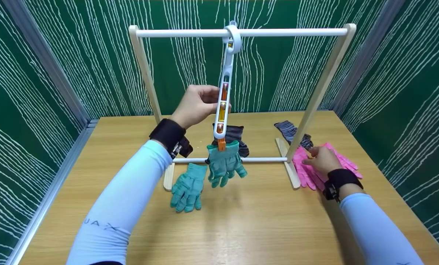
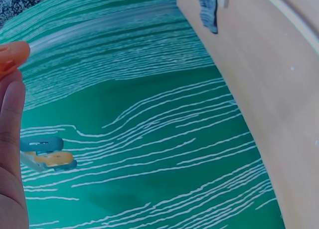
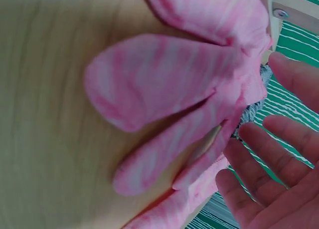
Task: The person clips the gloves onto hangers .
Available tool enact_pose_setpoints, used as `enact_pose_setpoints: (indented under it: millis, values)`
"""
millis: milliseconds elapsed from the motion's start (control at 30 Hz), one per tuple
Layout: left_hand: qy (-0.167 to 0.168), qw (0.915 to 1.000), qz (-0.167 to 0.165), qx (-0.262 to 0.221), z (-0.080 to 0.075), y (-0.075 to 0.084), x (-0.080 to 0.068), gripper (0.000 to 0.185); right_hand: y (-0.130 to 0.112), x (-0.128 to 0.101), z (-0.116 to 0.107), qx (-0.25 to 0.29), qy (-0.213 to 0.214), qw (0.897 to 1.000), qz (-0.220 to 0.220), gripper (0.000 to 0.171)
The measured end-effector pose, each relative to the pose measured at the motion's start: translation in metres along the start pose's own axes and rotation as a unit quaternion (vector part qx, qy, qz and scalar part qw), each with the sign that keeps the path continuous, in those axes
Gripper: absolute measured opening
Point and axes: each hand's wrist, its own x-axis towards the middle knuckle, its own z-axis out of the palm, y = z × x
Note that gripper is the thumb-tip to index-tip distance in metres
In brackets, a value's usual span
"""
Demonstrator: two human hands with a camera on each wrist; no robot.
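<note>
A white clip hanger (image 1: 228, 66) hangs by its ring from the rack's top bar. My left hand (image 1: 197, 105) is raised beside it, pinching an orange clip (image 2: 7, 67) between thumb and fingers in the left wrist view. From another orange clip (image 1: 222, 144) at the hanger's near end dangles a teal glove (image 1: 225, 162). Its likeness, a second teal glove (image 1: 189, 187), lies on the table at left. At right, my right hand (image 1: 324, 160) is over the pink gloves (image 1: 304, 165), fingers spread and holding nothing; the right wrist view shows a pink glove (image 3: 159, 79) just beyond the fingertips.
The wooden rack's right post (image 1: 320, 88) rises close to my right hand. Behind the hanging glove lies dark knitwear (image 1: 234, 132). A grey-black knitted piece (image 1: 287, 130) sits near the right post. Green walls enclose the wooden table (image 1: 241, 228).
</note>
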Motion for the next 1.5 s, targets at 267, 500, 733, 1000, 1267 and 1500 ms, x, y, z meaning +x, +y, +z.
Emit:
enact_pose_setpoints:
  millis: [267,500,733,1000,1267,1500]
  values:
    - [-0.001,1.0000,0.000,-0.001,0.000,-0.001,0.000,0.026,0.003,0.006,0.011,-0.024,0.012,1.000,-0.005,0.048]
    - [0.000,1.0000,0.000,0.005,-0.001,-0.001,0.000,0.026,-0.004,0.006,0.013,-0.030,0.010,0.999,0.007,0.049]
    - [0.000,0.9999,0.008,0.010,-0.001,0.000,-0.001,0.025,-0.009,0.004,0.013,-0.034,0.013,0.999,-0.004,0.050]
    - [0.001,0.9995,0.017,0.025,-0.002,-0.002,0.000,0.024,-0.014,0.005,0.014,-0.052,0.018,0.998,0.005,0.057]
    - [0.006,0.9996,0.009,0.025,-0.003,-0.002,-0.001,0.024,-0.018,0.003,0.013,-0.036,0.019,0.999,0.019,0.053]
    - [0.003,0.9998,0.006,0.021,-0.002,-0.001,0.000,0.024,-0.020,0.002,0.013,-0.005,0.024,0.999,0.026,0.017]
